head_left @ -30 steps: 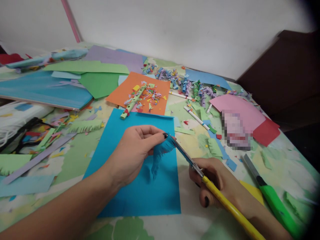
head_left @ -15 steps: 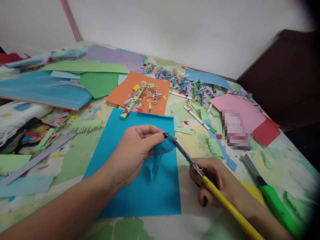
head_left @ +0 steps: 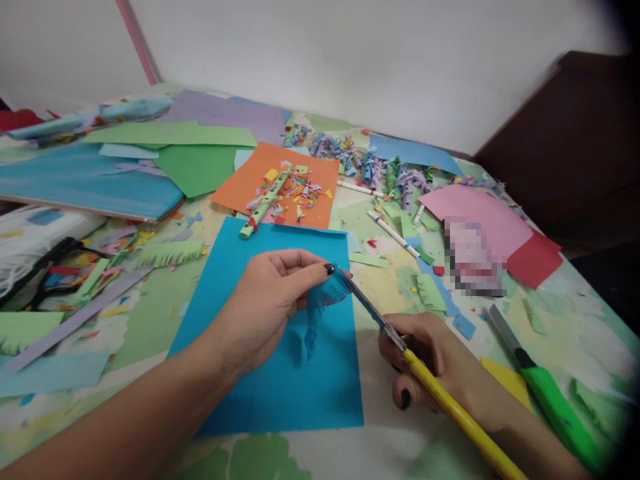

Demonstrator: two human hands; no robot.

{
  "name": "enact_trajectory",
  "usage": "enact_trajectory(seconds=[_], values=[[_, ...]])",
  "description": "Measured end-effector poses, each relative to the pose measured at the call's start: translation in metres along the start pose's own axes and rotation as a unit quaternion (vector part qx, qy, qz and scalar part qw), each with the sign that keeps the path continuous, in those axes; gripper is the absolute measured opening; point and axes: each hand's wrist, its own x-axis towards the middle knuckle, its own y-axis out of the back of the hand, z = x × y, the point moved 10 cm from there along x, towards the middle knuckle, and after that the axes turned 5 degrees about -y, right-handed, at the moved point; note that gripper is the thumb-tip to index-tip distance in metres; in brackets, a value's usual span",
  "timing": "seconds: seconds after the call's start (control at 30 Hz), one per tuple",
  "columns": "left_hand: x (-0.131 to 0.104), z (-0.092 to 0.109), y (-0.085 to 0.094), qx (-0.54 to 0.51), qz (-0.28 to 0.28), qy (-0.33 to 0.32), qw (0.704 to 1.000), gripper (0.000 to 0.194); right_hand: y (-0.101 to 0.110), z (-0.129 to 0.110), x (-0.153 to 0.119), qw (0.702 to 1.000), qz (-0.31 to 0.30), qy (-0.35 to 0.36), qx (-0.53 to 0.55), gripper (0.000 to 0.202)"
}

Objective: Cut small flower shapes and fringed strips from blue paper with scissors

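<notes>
A blue fringed paper strip is pinched between the thumb and fingers of my left hand, its cut ends hanging loose. My right hand is closed around scissors with slim metal blades and a long yellow handle. The tips of the blades meet the strip beside my left fingertips. Beneath both lies a blue paper sheet flat on the table, with the strip's shadow on it. How my right fingers sit on the handle is partly hidden.
A green utility knife with its blade out lies at the right. An orange sheet carries a rolled green tube and paper scraps. Curled paper pieces line the back near the wall. A blue folder is at the left.
The view has shifted very slightly. Both hands, the scissors and the fringed strip keep almost the same position.
</notes>
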Motion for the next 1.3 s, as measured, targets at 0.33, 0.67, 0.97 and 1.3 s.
enact_trajectory(seconds=[0.33,0.67,0.97,1.3], values=[[-0.0004,-0.0006,0.0008,0.001,0.000,0.003,1.000,0.010,0.0014,-0.0026,-0.0007,1.000,0.009,0.001,-0.019,0.043],[0.0004,-0.0005,0.0007,0.009,0.001,-0.002,1.000,0.008,0.0006,0.0018,0.0002,1.000,0.005,-0.009,0.005,0.044],[-0.0009,-0.0004,0.0003,-0.001,0.000,0.002,1.000,0.008,0.0003,0.0006,0.0014,1.000,0.005,-0.010,0.003,0.046],[0.0006,-0.0025,0.0001,-0.010,-0.006,0.000,1.000,0.009,0.0014,0.0004,0.0006,1.000,0.013,-0.018,0.002,0.047]])
